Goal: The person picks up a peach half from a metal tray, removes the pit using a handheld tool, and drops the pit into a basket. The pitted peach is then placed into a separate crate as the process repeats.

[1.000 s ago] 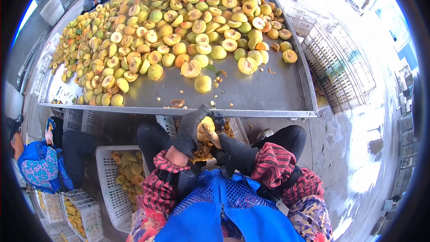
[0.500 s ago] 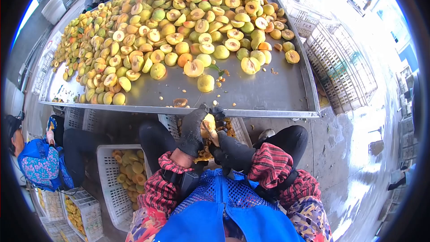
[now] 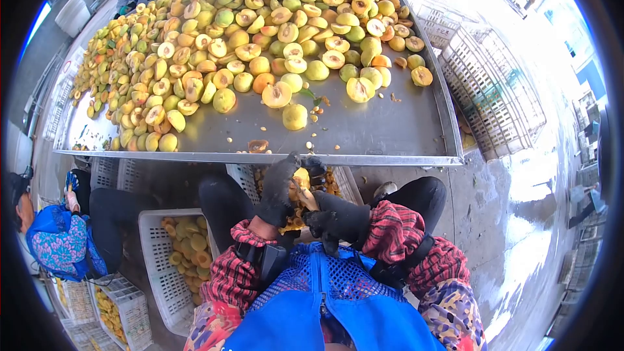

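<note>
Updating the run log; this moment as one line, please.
left hand: holds yellow fruit | right hand: holds tan tool against it | beneath: crate with fruit pieces | ahead: heaped fruit, some halved, on metal table

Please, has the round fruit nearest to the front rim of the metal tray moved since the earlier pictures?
No. The round fruit keeps its place, between the same cut half and the tray's front rim.

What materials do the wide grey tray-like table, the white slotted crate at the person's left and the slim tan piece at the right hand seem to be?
Wide grey table: probably smooth metal; it shines softly.
White slotted crate: likely matt moulded plastic, with regular openings.
Slim tan piece at the right hand: perhaps dull wood by colour; plastic possible.
</note>
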`<move>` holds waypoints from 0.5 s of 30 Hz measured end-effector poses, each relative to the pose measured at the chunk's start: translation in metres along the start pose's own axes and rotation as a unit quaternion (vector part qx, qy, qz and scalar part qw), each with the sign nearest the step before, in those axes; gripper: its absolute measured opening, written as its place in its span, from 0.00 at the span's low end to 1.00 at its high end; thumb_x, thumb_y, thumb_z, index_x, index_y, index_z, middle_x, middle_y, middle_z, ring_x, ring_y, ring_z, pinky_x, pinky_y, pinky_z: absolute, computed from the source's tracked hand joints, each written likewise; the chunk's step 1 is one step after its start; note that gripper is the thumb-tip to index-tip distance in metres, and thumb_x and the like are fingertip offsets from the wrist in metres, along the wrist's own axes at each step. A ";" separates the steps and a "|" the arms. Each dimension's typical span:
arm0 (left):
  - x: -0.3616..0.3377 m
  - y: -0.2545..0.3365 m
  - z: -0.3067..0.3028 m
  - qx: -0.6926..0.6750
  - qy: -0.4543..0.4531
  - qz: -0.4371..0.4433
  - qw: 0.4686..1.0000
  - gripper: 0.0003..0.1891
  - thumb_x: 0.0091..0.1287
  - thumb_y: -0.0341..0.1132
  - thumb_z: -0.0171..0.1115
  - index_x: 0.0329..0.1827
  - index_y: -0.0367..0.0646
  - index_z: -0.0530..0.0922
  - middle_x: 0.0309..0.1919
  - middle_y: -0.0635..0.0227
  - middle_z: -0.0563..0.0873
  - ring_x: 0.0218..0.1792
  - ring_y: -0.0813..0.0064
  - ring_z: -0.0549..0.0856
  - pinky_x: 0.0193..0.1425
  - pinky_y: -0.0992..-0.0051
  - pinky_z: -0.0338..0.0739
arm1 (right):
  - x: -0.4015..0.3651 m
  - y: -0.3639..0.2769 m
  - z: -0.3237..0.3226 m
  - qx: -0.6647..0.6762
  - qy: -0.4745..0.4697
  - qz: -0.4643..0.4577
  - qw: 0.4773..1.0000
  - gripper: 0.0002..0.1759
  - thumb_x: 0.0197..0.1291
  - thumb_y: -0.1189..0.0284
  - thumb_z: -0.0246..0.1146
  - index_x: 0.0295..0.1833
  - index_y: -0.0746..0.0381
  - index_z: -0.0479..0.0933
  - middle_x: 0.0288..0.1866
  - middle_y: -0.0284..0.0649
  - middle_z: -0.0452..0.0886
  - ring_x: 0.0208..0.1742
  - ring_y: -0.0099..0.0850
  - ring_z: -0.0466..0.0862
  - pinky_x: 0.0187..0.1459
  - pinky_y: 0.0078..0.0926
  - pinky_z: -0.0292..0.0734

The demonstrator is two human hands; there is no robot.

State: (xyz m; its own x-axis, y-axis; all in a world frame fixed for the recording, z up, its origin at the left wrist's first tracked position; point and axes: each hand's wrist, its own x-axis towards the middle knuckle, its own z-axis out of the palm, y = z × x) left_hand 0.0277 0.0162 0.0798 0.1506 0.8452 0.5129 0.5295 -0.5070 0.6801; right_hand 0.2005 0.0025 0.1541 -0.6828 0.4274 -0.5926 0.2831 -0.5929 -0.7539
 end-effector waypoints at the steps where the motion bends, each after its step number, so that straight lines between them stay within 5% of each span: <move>1: -0.004 -0.006 0.005 -0.099 0.005 -0.085 0.992 0.15 0.59 0.34 0.59 0.45 0.34 0.77 0.39 0.54 0.83 0.41 0.59 0.81 0.50 0.68 0.75 | 0.000 -0.001 0.000 0.026 -0.012 0.007 1.000 0.13 0.61 0.70 0.55 0.49 0.62 0.67 0.28 0.37 0.73 0.22 0.22 0.74 0.20 0.21 0.69; 4: -0.014 -0.020 0.015 -0.291 0.015 -0.241 0.926 0.14 0.58 0.34 0.60 0.45 0.35 0.77 0.39 0.56 0.83 0.41 0.60 0.82 0.50 0.68 0.75 | 0.006 0.005 -0.002 0.023 -0.032 -0.066 0.997 0.11 0.60 0.71 0.55 0.46 0.63 0.69 0.28 0.35 0.74 0.23 0.21 0.74 0.22 0.18 0.68; 6: -0.014 -0.020 0.014 -0.298 0.016 -0.224 0.928 0.14 0.58 0.34 0.60 0.44 0.36 0.78 0.38 0.56 0.83 0.40 0.61 0.82 0.50 0.68 0.75 | 0.008 0.006 -0.006 0.025 -0.052 -0.035 0.998 0.11 0.59 0.71 0.55 0.46 0.63 0.69 0.28 0.34 0.74 0.23 0.21 0.74 0.23 0.17 0.68; 9: -0.003 -0.013 -0.001 -0.080 -0.054 -0.020 0.995 0.11 0.58 0.32 0.57 0.41 0.36 0.80 0.37 0.59 0.85 0.37 0.67 0.84 0.45 0.71 0.79 | 0.012 0.015 -0.011 0.020 -0.062 -0.024 0.998 0.11 0.59 0.70 0.55 0.46 0.63 0.70 0.28 0.33 0.74 0.24 0.20 0.73 0.23 0.18 0.68; 12: -0.009 -0.028 0.004 -0.108 -0.167 -0.059 0.978 0.10 0.58 0.32 0.57 0.39 0.35 0.81 0.34 0.61 0.86 0.36 0.68 0.85 0.45 0.71 0.79 | 0.012 0.025 -0.010 0.024 -0.045 -0.013 0.999 0.11 0.59 0.70 0.56 0.45 0.64 0.70 0.28 0.33 0.74 0.22 0.20 0.72 0.22 0.18 0.66; 15: -0.005 -0.021 0.001 -0.062 -0.134 0.002 0.989 0.11 0.59 0.32 0.56 0.40 0.36 0.81 0.35 0.62 0.86 0.35 0.69 0.85 0.44 0.71 0.79 | 0.019 0.033 -0.009 0.020 -0.041 -0.046 0.998 0.12 0.60 0.70 0.56 0.46 0.64 0.69 0.29 0.34 0.74 0.19 0.21 0.71 0.20 0.17 0.65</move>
State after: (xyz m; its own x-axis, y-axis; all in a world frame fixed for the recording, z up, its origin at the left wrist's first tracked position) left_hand 0.0171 0.0225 0.0623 0.3771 0.8490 0.3700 0.4247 -0.5135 0.7456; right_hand 0.2031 -0.0031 0.1157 -0.7575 0.4252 -0.4953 0.1913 -0.5809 -0.7912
